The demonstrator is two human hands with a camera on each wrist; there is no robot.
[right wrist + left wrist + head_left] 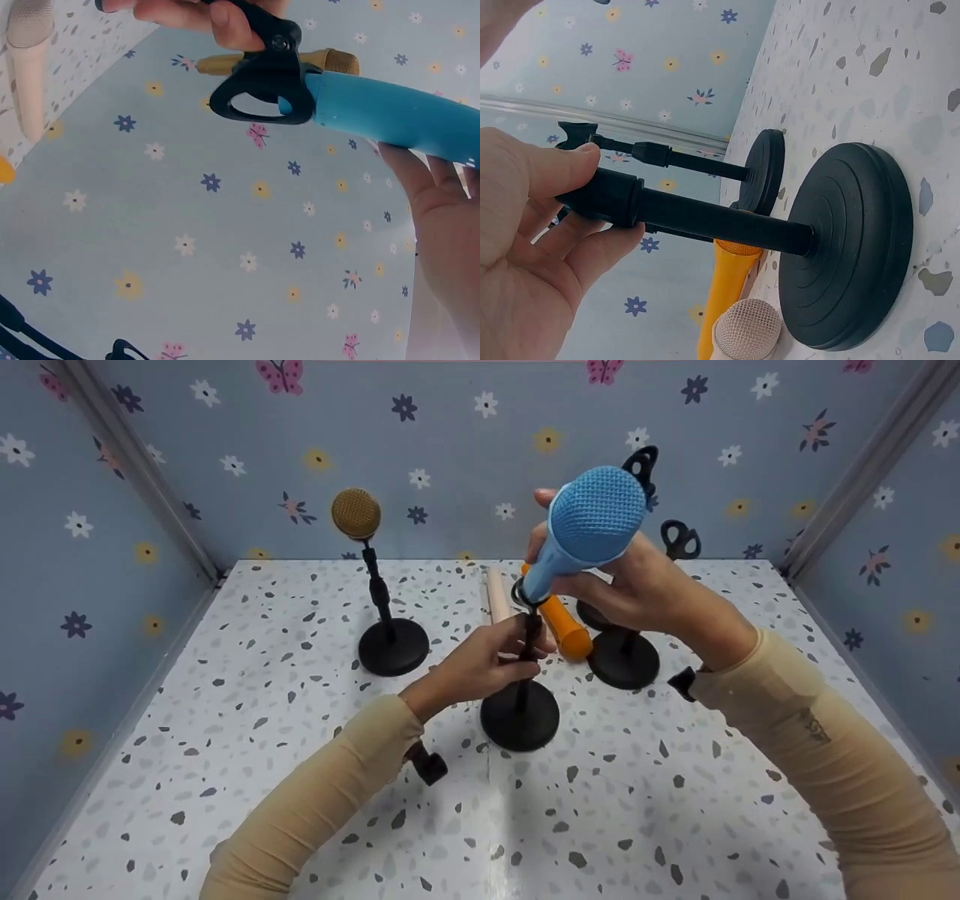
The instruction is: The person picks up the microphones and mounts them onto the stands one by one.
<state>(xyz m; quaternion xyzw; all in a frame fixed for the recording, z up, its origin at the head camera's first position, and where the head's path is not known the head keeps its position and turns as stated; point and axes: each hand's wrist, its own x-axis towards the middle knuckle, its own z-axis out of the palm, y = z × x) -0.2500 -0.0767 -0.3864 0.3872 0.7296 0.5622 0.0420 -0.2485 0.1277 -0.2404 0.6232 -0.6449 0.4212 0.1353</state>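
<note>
My left hand (480,664) grips the upper post of a black microphone stand (520,718), whose round base is on the table. In the left wrist view its thumb and fingers wrap the collar of the post (720,221). My right hand (645,585) holds a blue microphone (600,514) by its body, mesh head tilted up and towards the head camera. The narrow tail of the microphone sits in the ring of the stand's black clip (262,90), as the right wrist view shows. How deep it sits I cannot tell.
A gold microphone (356,514) stands in another stand (394,647) at the left. Behind my left hand lie a pale pink microphone (496,591) and an orange microphone (568,631). Two more black stands (624,664) are at the right. Flowered walls (480,457) enclose the speckled table (585,825).
</note>
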